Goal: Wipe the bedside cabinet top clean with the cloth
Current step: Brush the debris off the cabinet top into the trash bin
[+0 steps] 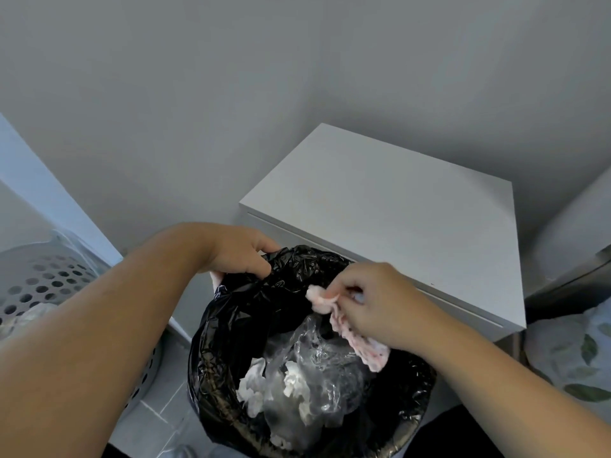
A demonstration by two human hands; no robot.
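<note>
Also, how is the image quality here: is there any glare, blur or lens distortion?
Head view: soft, dim, even light; small glints on the black bin bag and clear plastic; wide-angle bending stretches both forearms; the pink cloth in the right hand is slightly smeared; cabinet top without glare.

Two hands show: the left hand (239,251) and the right hand (370,299). There is one white bedside cabinet (396,206), one pink cloth (350,328), one bin lined with one black bag (251,312), one clear plastic wrapper (317,365), and one perforated grey basket (36,282).
</note>
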